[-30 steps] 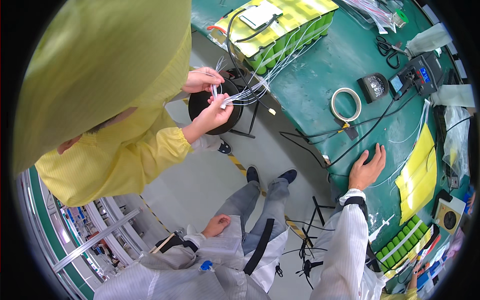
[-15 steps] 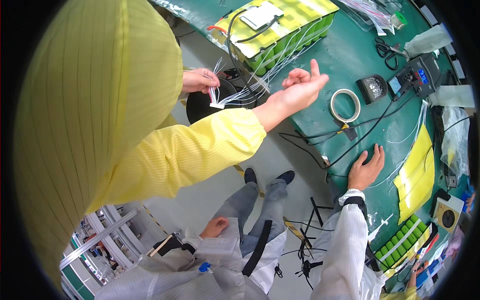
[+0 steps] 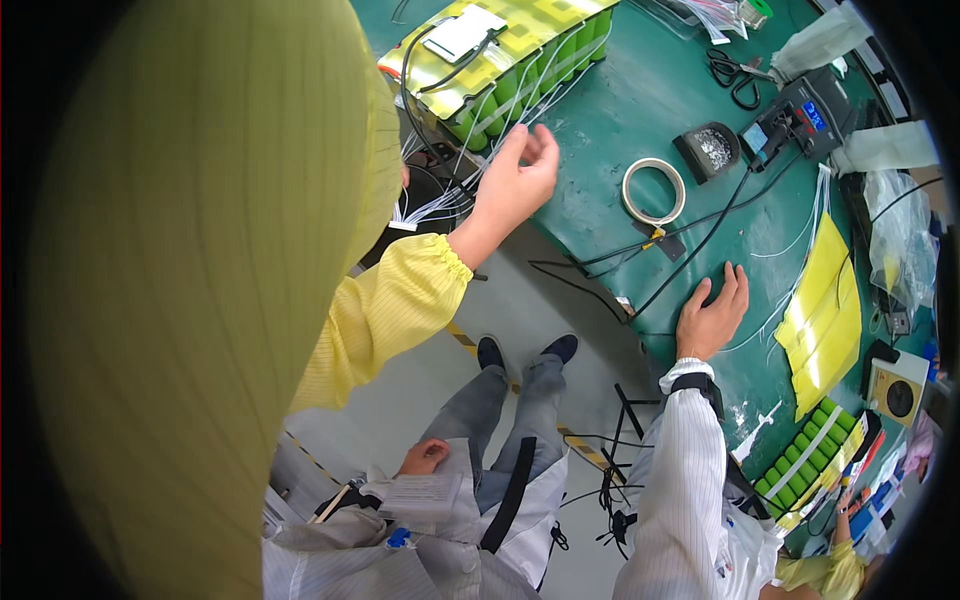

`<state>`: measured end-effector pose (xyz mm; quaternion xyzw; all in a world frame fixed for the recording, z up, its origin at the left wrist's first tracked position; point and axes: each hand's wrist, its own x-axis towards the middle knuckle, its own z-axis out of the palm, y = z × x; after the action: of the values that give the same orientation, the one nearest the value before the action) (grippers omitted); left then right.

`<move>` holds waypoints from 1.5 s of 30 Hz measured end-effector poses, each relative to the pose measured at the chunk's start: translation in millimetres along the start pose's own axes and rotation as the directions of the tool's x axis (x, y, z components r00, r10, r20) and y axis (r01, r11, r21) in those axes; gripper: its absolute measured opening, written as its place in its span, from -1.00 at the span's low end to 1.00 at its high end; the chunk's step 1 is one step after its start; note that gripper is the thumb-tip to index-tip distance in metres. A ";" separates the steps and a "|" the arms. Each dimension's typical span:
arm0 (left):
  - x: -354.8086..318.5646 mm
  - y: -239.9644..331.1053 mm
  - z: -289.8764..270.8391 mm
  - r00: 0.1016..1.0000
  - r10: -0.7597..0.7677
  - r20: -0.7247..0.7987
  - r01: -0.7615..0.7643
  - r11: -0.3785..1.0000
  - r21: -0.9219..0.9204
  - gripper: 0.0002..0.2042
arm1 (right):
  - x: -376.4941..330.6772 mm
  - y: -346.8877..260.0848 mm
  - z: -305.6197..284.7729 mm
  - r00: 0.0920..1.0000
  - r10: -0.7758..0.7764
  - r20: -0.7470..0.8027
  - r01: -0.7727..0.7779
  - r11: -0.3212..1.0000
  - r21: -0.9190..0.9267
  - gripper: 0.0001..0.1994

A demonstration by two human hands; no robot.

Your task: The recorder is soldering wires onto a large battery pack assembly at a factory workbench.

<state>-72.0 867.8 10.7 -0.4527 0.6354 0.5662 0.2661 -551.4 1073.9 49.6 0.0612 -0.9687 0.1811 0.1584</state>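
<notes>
My right hand (image 3: 712,315) rests on the green tabletop (image 3: 650,290), fingers stretched out, holding nothing. Thin white wires (image 3: 775,325) lie just beyond its fingers, running up beside a yellow sheet (image 3: 825,310). Down by my lap, my left hand (image 3: 427,456) is loosely curled beside a pale printed card on my coat; no object shows in it. A co-worker in yellow reaches in from the left. Their hand (image 3: 515,185) is at the white wires of a green-celled battery pack (image 3: 540,75). The co-worker's other hand is mostly hidden behind their yellow headgear.
A tape roll (image 3: 653,191), a soldering-tip cleaner (image 3: 708,152), a soldering station (image 3: 800,118) and scissors (image 3: 738,78) stand farther back. Black cables (image 3: 700,230) cross the table. A second battery pack (image 3: 805,460) lies at the right. Beside my legs is a black stand (image 3: 625,425).
The view has shifted, moving the table leftward and up. The co-worker's head covers more of the left side, and their reaching hand has drawn back and lowered toward the wires. My hands stay put.
</notes>
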 end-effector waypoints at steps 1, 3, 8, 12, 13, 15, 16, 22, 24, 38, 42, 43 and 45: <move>2.6 0.2 0.0 1.000 0.006 0.009 -0.006 1.000 0.002 -0.78 | 0.8 3.7 -2.7 1.000 0.003 -0.010 -0.003 1.000 -0.005 -0.61; -3.3 -12.3 -6.4 1.000 -0.002 -0.004 0.002 1.000 -0.009 -0.79 | 0.5 -0.4 0.2 1.000 0.008 -0.009 -0.008 1.000 0.008 -0.61; -11.3 -33.6 -4.4 0.999 -0.041 -0.003 0.041 0.999 -0.020 -0.83 | -1.2 -2.0 4.0 1.000 0.012 -0.009 -0.012 0.999 0.043 -0.60; -9.9 -32.0 -5.7 0.997 -0.074 0.014 0.074 0.996 -0.054 -0.83 | -1.1 0.5 3.8 1.000 0.007 -0.027 -0.006 0.999 0.038 -0.60; -10.3 -33.5 -5.7 0.997 -0.077 0.006 0.077 0.996 -0.037 -0.83 | -0.4 0.8 2.3 1.000 0.003 -0.031 -0.002 0.999 0.032 -0.60; -9.5 -28.5 -2.2 0.996 -0.083 -0.010 0.083 0.996 -0.018 -0.83 | -0.5 1.9 1.7 0.999 -0.003 -0.033 0.003 1.000 0.026 -0.61; -9.0 -26.3 -1.0 0.996 -0.085 -0.005 0.085 0.996 -0.012 -0.84 | -0.4 2.1 1.5 1.000 -0.001 -0.030 0.002 0.999 0.032 -0.61; -9.1 -44.3 -5.1 0.996 -0.089 0.011 0.090 0.994 -0.063 -0.84 | -1.8 -5.0 3.9 1.000 0.020 -0.005 -0.020 1.000 0.019 -0.62; -7.6 -43.5 -3.3 0.997 -0.082 0.015 0.083 0.994 -0.077 -0.85 | -0.6 -3.5 1.7 1.000 0.017 -0.001 -0.017 1.000 0.005 -0.62; -12.1 -41.8 2.8 0.996 -0.091 0.006 0.091 0.987 -0.136 -0.87 | -2.9 -2.5 5.4 1.000 0.004 0.004 -0.004 1.000 -0.022 -0.62; -11.4 -41.3 2.9 0.997 -0.071 0.008 0.072 0.988 -0.140 -0.86 | -2.3 -4.8 4.4 1.000 0.013 0.005 -0.013 1.000 -0.016 -0.62; -12.4 -40.8 2.4 0.998 -0.062 0.010 0.062 0.989 -0.136 -0.86 | -2.4 -5.4 4.5 1.000 0.017 0.008 -0.017 1.000 -0.015 -0.62; -13.4 -32.7 4.0 0.999 -0.045 0.025 0.048 0.990 -0.129 -0.85 | -2.6 -2.6 4.8 1.000 0.011 0.002 -0.011 1.000 -0.025 -0.62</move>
<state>-38.0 877.0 5.6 -0.4774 0.5836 0.6048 0.2562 -549.8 1069.8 45.3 0.0539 -0.9713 0.1701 0.1572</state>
